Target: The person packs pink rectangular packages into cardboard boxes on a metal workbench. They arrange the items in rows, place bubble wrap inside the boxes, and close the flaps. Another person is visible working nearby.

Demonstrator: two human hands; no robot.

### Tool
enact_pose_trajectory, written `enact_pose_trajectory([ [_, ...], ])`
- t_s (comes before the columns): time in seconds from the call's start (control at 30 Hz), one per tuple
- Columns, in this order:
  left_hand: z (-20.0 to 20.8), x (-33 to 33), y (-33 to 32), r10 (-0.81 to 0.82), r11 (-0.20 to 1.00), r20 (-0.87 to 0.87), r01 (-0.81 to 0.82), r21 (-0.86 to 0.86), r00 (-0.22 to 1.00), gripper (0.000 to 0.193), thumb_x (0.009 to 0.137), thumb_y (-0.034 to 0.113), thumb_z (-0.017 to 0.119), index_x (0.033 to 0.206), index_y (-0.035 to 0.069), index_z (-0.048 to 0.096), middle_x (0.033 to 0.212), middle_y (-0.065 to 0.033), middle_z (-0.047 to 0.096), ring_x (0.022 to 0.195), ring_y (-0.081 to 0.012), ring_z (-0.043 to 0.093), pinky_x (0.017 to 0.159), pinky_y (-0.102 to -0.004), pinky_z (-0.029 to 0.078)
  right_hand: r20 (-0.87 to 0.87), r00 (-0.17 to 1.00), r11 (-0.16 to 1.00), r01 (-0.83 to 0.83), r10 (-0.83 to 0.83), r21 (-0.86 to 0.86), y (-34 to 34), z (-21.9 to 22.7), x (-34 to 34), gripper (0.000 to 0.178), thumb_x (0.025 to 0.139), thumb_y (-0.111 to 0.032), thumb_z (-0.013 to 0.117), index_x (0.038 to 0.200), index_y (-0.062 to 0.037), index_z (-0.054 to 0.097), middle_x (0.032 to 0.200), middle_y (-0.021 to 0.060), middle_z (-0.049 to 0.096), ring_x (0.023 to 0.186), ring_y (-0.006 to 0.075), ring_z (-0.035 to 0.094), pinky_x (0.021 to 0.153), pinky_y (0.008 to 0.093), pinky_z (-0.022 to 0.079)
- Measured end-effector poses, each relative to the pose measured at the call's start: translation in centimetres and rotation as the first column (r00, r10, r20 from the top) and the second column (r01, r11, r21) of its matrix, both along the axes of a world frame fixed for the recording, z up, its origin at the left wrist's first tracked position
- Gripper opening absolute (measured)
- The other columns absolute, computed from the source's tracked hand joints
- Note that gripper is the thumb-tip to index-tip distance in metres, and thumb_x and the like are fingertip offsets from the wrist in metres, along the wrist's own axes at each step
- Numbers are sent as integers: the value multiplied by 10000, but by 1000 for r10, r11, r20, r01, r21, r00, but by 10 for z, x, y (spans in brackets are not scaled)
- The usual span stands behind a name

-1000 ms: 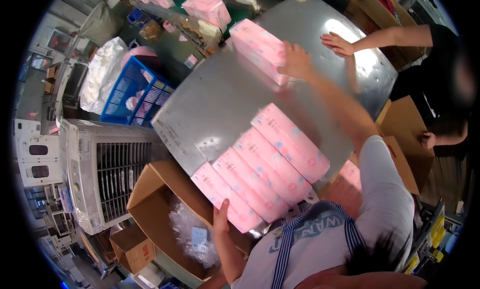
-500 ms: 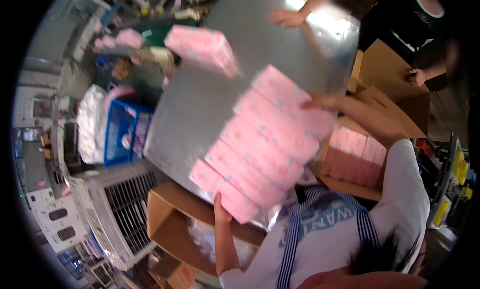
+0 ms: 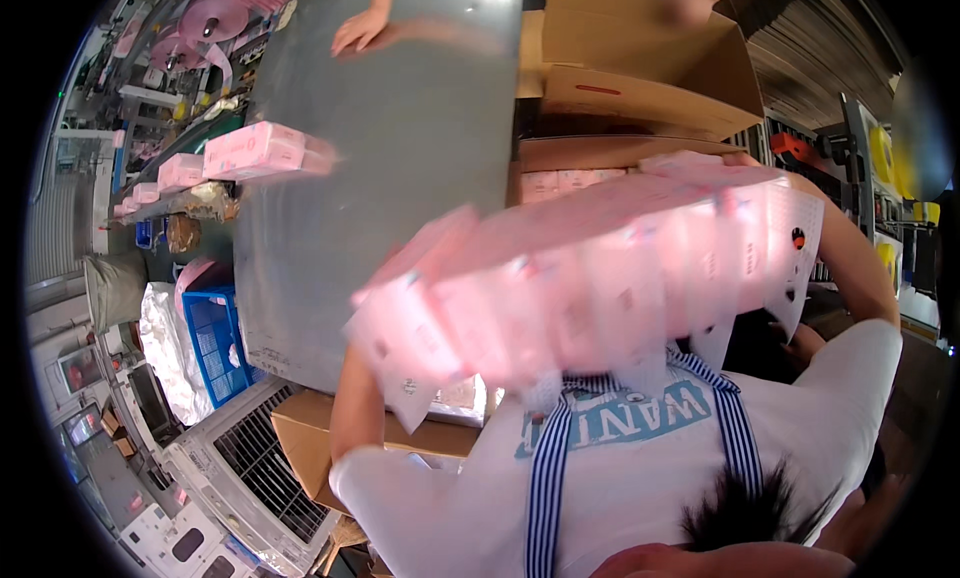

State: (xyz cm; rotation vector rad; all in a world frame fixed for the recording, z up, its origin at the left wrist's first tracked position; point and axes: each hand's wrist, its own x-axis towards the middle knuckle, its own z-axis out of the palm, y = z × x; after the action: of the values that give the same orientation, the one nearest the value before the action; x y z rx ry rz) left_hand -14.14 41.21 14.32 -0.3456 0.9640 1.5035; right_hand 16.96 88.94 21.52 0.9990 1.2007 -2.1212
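Several held packs (image 3: 600,288) | right fingers (image 3: 740,160) at end | open carton (image 3: 640,113) beside table edge (image 3: 500,128)

A head-worn fisheye looks down over the grey table (image 3: 430,108).

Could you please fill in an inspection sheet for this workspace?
Surface: grey metal table; another person's hand rests on it.
Job's things: row of pink packs, held up in front of the torso, blurred; more pink packs lined up at the table's left edge.
Clutter: blue plastic crate left of the table; open cardboard box to the right.
Grips: right grip at the row's right end, mostly hidden; left grip hidden at the left end.
Cables: nothing seen.
Surroundings: pink film roll upper left; louvred unit lower left.
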Motion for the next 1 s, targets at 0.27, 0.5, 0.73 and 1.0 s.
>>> enact_pose_trajectory([
  [0.27, -145, 65, 196, -545, 837, -367, 462, -295, 754, 435, 882, 322, 484, 1169, -3, 521, 1077, -156, 620, 919, -288, 626, 846, -421, 496, 459, 812, 304, -567, 361, 765, 46, -122, 136, 247, 893, -180, 464, 1027, 19, 522, 892, 166, 611, 716, 265, 631, 641, 388, 525],
  [0.5, -131, 152, 187, -580, 767, -779, 161, -621, -237, 778, 839, 490, 517, 1392, 5, 261, 1423, -270, 245, 1322, -448, 208, 1044, -523, 266, 355, 935, 110, -352, -14, 930, -67, -121, 110, 672, 835, -477, 531, 1353, -104, 322, 1292, 270, 392, 1208, 419, 377, 955, 545, 355],
  [0.73, -81, 221, 199, -558, 248, -303, 194, -949, -772, 750, 791, 451, 588, 1421, 199, 268, 1479, -235, 112, 1359, -407, 159, 1020, -616, 219, 531, 762, 75, -594, 370, 801, -115, -152, 124, 811, 763, -360, 628, 1441, -166, 228, 1516, 185, 12, 1392, 393, -8, 1013, 662, 184],
  [1.0, -100, 143, 155, -635, 614, -617, 182, -768, -465, 423, 802, 234, 592, 1139, -19, 556, 1115, -203, 574, 1036, -358, 530, 911, -418, 407, 196, 917, -317, -311, -346, 896, -56, -77, 136, 489, 724, -163, 684, 1153, -90, 460, 990, 149, 600, 862, 350, 594, 686, 441, 472],
])
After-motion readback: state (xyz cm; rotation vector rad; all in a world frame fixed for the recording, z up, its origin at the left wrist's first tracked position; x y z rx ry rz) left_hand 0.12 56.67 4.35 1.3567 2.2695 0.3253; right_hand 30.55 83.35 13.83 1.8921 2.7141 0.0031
